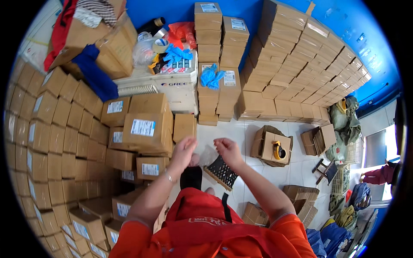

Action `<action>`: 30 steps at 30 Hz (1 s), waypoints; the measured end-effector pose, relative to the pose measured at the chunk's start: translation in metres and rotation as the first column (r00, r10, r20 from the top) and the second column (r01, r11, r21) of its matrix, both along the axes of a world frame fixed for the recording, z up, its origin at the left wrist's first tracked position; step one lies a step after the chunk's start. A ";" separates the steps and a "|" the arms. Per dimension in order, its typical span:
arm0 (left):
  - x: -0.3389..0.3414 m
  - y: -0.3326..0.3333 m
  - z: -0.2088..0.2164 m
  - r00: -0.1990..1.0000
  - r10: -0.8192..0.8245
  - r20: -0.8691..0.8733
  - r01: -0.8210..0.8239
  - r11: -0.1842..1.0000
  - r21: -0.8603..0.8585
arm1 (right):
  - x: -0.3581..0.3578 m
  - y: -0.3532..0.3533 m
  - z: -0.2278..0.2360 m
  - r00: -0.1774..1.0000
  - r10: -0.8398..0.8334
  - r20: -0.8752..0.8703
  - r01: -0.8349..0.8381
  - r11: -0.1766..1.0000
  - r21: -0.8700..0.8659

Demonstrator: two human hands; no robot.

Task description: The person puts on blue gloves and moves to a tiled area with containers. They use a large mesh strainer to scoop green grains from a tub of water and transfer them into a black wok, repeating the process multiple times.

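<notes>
My left hand [184,152] is raised in front of me with its fingers drawn together, a band around the wrist. To its right, my right hand [229,151] is also closed, thumb and fingertips pinched. Anything in either grip is too small or too clear to name. A faint see-through patch, like clear plastic, shows between the hands. Below my right hand stands a low stool [221,172] with a black perforated top. My left hand is nearest to a small carton [185,127] and a taped carton [145,124] with a white label.
Stacked cartons [56,142] wall the left side; more stacks [297,60] line the blue wall. Right of me, a yellow tape dispenser [279,152] rests on bundled flat cardboard [262,148]. Blue gloves [211,76] lie on a carton stack. Sacks [346,124] and a small stool [325,171] stand farther right.
</notes>
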State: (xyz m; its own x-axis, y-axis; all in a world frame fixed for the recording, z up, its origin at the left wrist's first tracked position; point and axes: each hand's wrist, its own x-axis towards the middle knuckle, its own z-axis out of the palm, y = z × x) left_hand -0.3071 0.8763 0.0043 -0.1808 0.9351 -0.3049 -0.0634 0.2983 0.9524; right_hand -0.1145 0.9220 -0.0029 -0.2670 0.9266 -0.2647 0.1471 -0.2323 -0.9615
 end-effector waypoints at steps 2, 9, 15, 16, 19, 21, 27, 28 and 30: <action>-0.013 0.089 -0.024 0.998 0.014 0.062 -0.018 0.998 0.065 | -0.006 0.070 -0.026 0.974 -0.025 0.225 -0.019 0.981 0.191; -0.022 0.314 -0.148 0.892 -0.057 -0.449 0.081 0.996 0.035 | -0.059 0.244 -0.084 0.682 0.004 0.731 -0.285 0.922 0.261; -0.013 0.349 -0.164 0.888 0.003 -0.460 0.044 0.995 0.091 | -0.082 0.310 -0.104 0.565 0.035 0.825 -0.330 0.925 0.187; -0.014 0.347 -0.151 0.891 0.021 -0.454 0.056 0.986 0.155 | -0.075 0.312 -0.102 0.727 -0.041 0.686 -0.196 0.944 0.264; -0.025 0.345 -0.097 0.904 0.126 -0.408 0.050 0.917 0.395 | -0.059 0.313 -0.060 0.906 -0.391 0.164 0.352 0.909 0.225; -0.030 0.344 -0.072 0.938 0.101 -0.331 0.072 0.878 0.473 | -0.025 0.296 -0.024 0.730 -0.639 -0.241 0.630 0.766 -0.126; 0.004 0.333 0.015 0.980 -0.193 0.047 0.160 0.908 0.387 | 0.064 0.199 0.096 0.071 -0.691 -0.719 0.591 0.610 -0.528; 0.014 0.331 0.027 0.963 -0.264 0.056 0.229 0.911 0.343 | 0.080 0.175 0.105 -0.026 -0.614 -0.789 0.526 0.663 -0.533; 0.039 0.321 0.036 0.782 -0.468 0.411 0.448 0.881 0.152 | 0.097 0.134 0.124 -0.231 -0.481 -0.846 0.479 0.700 -0.529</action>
State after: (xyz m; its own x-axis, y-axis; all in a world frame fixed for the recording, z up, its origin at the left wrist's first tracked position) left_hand -0.2685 1.1976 0.0405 0.4096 0.8887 -0.2062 -0.3291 0.3547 0.8751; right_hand -0.0180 1.0562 0.1213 0.2816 0.9170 -0.2824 -0.9594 0.2739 -0.0672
